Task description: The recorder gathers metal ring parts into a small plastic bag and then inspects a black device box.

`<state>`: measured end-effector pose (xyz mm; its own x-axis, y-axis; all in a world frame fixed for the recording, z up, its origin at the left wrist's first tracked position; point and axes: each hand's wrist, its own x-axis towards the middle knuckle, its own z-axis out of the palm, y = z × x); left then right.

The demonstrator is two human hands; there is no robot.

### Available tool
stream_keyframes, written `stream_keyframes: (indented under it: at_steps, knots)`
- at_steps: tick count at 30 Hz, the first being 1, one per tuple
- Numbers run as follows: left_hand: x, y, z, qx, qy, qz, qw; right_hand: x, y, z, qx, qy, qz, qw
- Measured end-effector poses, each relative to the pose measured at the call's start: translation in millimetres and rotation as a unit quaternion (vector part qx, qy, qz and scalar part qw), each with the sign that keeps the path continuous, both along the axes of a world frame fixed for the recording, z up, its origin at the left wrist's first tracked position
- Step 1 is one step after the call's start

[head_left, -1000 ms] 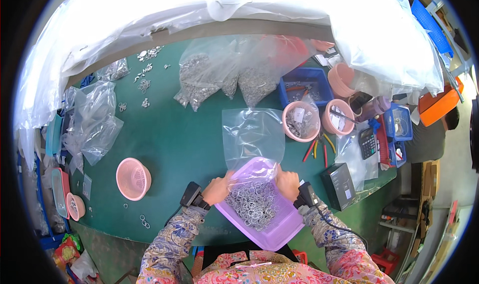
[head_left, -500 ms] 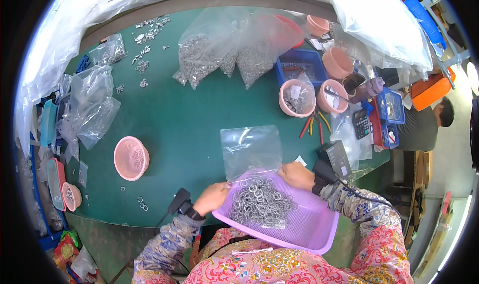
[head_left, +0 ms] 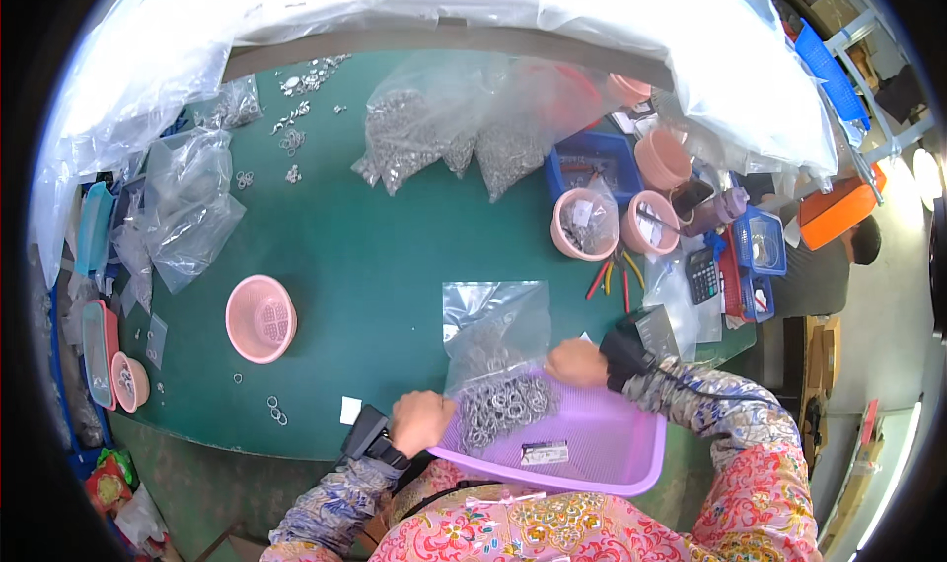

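Observation:
A purple plastic basket [head_left: 617, 449] tilts toward the table edge in front of me. Grey metal rings [head_left: 503, 409] are heaped at its far side, and some lie inside a clear plastic bag [head_left: 493, 310] whose mouth meets the basket's far rim. My left hand [head_left: 421, 422] is closed at the rim's left corner, by the bag's mouth. On the other side, my right hand [head_left: 578, 363] grips the far rim beside the bag; its fingertips are partly hidden. A small white printed label [head_left: 545, 451] rests on the basket's bare bottom.
A pink bowl [head_left: 260, 318] stands to the left, with a few loose rings [head_left: 277, 411] near it. Filled bags [head_left: 404, 133] lie at the back. Pink tubs [head_left: 586, 224], pliers [head_left: 612, 278], a calculator [head_left: 702, 276] and a black box [head_left: 651, 333] occupy the right. Another person [head_left: 824, 266] is beyond.
Rings have slid from the basket toward and into the bag, baring the basket's near bottom and the label. A white paper piece now shows beside my left hand. My view has shifted slightly.

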<state>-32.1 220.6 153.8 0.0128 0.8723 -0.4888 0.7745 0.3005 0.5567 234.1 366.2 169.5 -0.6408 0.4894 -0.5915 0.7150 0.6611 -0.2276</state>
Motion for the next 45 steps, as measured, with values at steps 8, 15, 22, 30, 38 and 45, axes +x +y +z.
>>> stream_keyframes:
  at_steps: [8, 15, 22, 30, 38, 45]
  knots:
    - [-9, 5, 30, -0.027, 0.036, -0.014, 0.999, -9, 17, -10, -0.092, -0.006, 0.035, 0.995]
    - [-11, 34, 41, -0.063, 0.025, -0.055, 0.996, 15, 26, -23, -0.184, -0.026, 0.083, 0.979]
    - [-2, 15, 9, -0.104, -0.068, -0.035, 0.992, 18, 4, -12, -0.284, -0.124, 0.070, 0.948]
    - [-6, 38, 45, -0.081, -0.054, -0.025, 0.995, -2, 39, 34, -0.241, -0.132, 0.018, 0.961]
    - [0, 42, -22, -0.060, -0.077, -0.012, 0.995, 53, -12, 39, -0.211, 0.034, -0.116, 0.970]
    - [-16, 101, 23, 0.012, -0.432, 0.269, 0.861, 132, 12, 144, -0.092, 0.109, -0.461, 0.876]
